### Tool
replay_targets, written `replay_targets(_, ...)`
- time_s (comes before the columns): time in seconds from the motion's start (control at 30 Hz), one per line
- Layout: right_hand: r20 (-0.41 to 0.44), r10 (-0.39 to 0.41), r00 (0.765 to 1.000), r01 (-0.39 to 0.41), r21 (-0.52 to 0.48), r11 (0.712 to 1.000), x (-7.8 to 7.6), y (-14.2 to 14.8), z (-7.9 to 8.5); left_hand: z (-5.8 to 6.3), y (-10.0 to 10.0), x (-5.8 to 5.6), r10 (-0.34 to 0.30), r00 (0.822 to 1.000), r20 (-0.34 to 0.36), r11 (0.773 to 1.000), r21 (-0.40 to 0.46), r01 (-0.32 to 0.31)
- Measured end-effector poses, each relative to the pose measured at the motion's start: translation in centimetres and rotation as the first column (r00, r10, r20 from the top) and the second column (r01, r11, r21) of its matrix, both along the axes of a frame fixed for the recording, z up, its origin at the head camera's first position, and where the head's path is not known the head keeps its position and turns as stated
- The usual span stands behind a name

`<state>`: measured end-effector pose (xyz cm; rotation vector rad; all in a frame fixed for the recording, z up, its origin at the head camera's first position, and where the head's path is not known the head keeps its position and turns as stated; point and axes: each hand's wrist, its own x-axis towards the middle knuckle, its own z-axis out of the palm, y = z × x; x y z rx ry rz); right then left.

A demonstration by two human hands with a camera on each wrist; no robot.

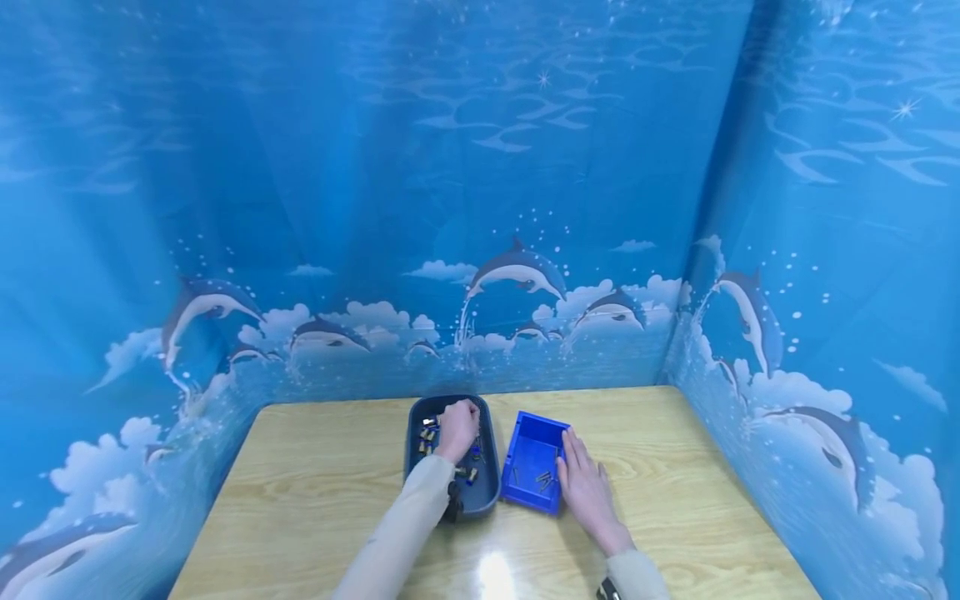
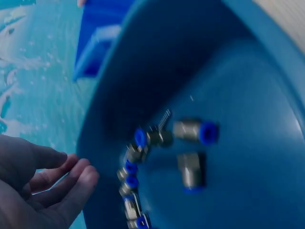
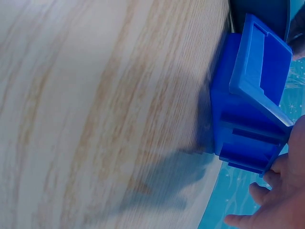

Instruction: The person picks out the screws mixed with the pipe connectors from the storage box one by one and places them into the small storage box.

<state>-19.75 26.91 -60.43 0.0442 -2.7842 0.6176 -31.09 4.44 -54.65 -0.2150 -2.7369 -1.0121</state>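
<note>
My left hand [image 1: 458, 429] is over the dark oval tub [image 1: 489, 492], its fingers curled. In the left wrist view its thumb and fingertips come together, and nothing shows between them. Brass-coloured pipe fittings with blue collars [image 2: 193, 131] lie in the tub, with a thin screw [image 2: 164, 119] among them. Beside the tub stands a blue plastic bin [image 1: 528, 458] with several small screws [image 1: 543, 479] on its floor. My right hand [image 1: 588, 492] touches the bin's right wall with mostly straight fingers; in the right wrist view it is at the rim, partly cut off.
Both containers stand on a wood-grain table [image 1: 315, 483], close together near its far edge. A blue curtain [image 1: 420, 208] printed with dolphins hangs behind the table and along its sides.
</note>
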Motion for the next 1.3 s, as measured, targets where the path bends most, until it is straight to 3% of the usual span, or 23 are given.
replay_targets(0.17, -0.005, -0.002, 1.000, 0.002, 0.011, 1.000, -0.1, -0.1, 0.0, -0.4, -1.5, -0.4, 0.001, 0.997, 0.076, 0.996, -0.092, 0.006)
replay_targets(0.37, 0.002, -0.003, 1.000, 0.003, 0.007, 1.000, -0.1, -0.1, 0.1, -1.0, -2.7, -0.3, -0.012, 0.981, 0.195, 0.988, -0.146, 0.041)
replay_targets(0.53, -0.002, 0.002, 1.000, -0.002, 0.002, 1.000, 0.0, -0.1, 0.2, -1.3, -3.2, -0.3, -0.041, 0.973, 0.228, 0.976, -0.200, 0.088)
replay_targets(0.73, -0.025, -0.001, 1.000, 0.001, 0.005, 1.000, 0.0, -0.1, 0.1, -1.5, -3.4, -0.5, -0.061, 0.971, 0.231, 0.965, -0.236, 0.117)
replay_targets(1.07, -0.004, 0.000, 1.000, 0.000, 0.007, 1.000, 0.1, -0.1, 0.1, -2.3, -3.6, -1.2, -0.088, 0.989, 0.115, 0.952, -0.281, 0.118)
replay_targets(1.17, -0.007, 0.002, 1.000, -0.002, 0.006, 1.000, 0.1, -0.1, 0.1, -2.8, -3.7, -1.7, -0.081, 0.994, 0.078, 0.954, -0.283, 0.100)
replay_targets(1.3, -0.006, 0.001, 1.000, -0.001, 0.002, 1.000, 0.1, 0.0, 0.2, -3.4, -3.7, -2.5, -0.039, 0.994, 0.104, 0.959, -0.277, 0.067)
